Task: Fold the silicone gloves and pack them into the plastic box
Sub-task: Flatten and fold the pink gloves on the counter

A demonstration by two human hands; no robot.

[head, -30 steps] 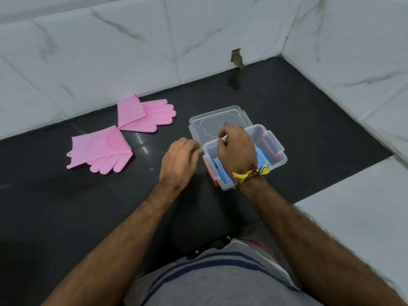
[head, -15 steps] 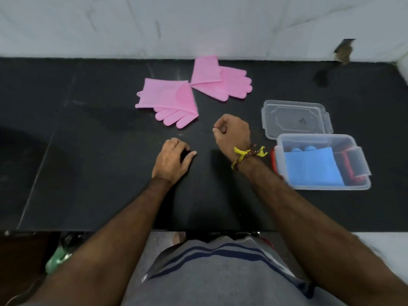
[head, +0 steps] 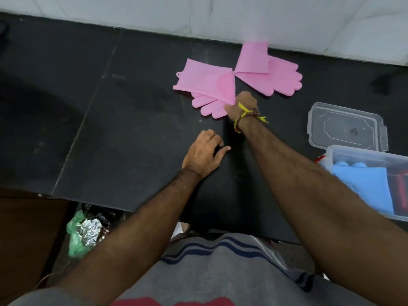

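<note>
Two pink silicone gloves lie folded on the black counter near the back wall: the left glove (head: 205,82) and the right glove (head: 276,78). My right hand (head: 242,104) is stretched out to the left glove's near right corner and touches it. Its fingers are hidden behind the back of the hand. My left hand (head: 203,153) rests on the counter closer to me, loosely curled and holding nothing. The clear plastic box (head: 362,154) stands at the right edge with a folded blue glove (head: 364,186) inside and something red (head: 399,191) beside that glove.
The box's clear lid (head: 344,127) lies flat just behind the box. A white marble wall (head: 198,16) runs along the back of the counter. Below the counter's front edge on the left are a green bag and crumpled foil (head: 84,233).
My right hand left the box, crossed the counter and now reaches the left pink glove. My view swung left, so the box sits at the right edge. My left hand stays down.
</note>
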